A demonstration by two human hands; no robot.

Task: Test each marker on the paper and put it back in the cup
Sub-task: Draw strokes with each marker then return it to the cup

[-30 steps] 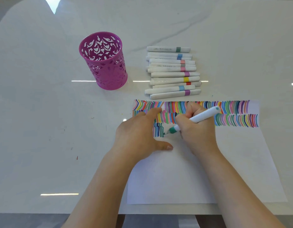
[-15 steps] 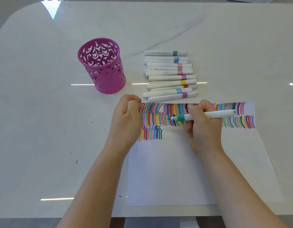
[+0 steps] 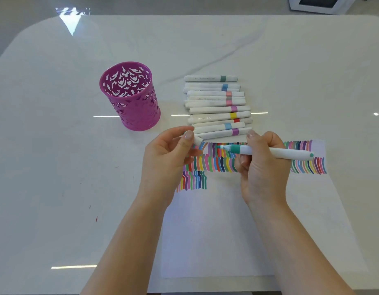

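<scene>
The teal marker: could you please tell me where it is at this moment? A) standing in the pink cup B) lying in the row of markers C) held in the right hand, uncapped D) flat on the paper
C: the right hand grips the teal marker above the paper, its bare tip pointing at the white cap pinched in the left hand.

Bright, even light fills the room, and the glossy white table [image 3: 56, 156] throws back thin light streaks and a window-shaped glare patch at its far left corner. Shadows are faint and soft-edged, and the white paper [image 3: 227, 241] barely stands out against the tabletop. The wide lens bows the table's edges, and everything looks slightly soft.
</scene>
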